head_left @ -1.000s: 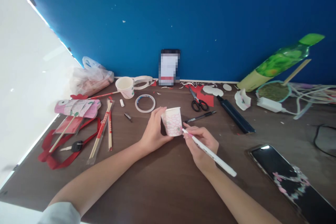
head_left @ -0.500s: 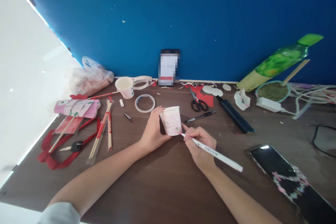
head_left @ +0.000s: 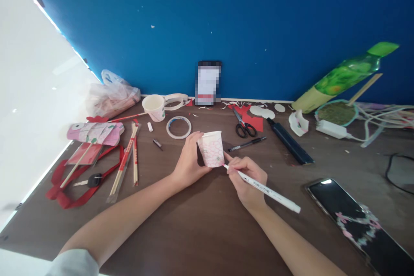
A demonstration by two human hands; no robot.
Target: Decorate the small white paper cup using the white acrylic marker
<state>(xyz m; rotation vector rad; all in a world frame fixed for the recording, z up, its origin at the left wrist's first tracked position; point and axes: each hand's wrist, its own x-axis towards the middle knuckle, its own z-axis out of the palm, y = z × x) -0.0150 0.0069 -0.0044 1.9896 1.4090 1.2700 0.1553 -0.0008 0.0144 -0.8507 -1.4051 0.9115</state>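
Note:
My left hand (head_left: 190, 159) is closed around the left side of a white paper cup (head_left: 211, 151), which stands nearly upright with its rim up. Pink scale-like outlines cover much of the cup's side, with a small green print low on the right. In my right hand (head_left: 249, 179) is a white marker pen (head_left: 270, 193), its pink tip touching or almost touching the cup's lower right edge. A black pen (head_left: 247, 143) lies just beyond my right hand. The white marker cap (head_left: 149, 127) rests on the table to the left.
Scissors (head_left: 245, 127) lie on red paper behind the cup. A tape roll (head_left: 178, 127) and a second paper cup (head_left: 154, 108) are back left. At left are a paper fish (head_left: 95, 133) and wrapped chopsticks (head_left: 124, 161); a phone (head_left: 336, 202) lies at right.
The marker and my right hand have shifted very slightly to the right and down. The cup and my left hand stay in place.

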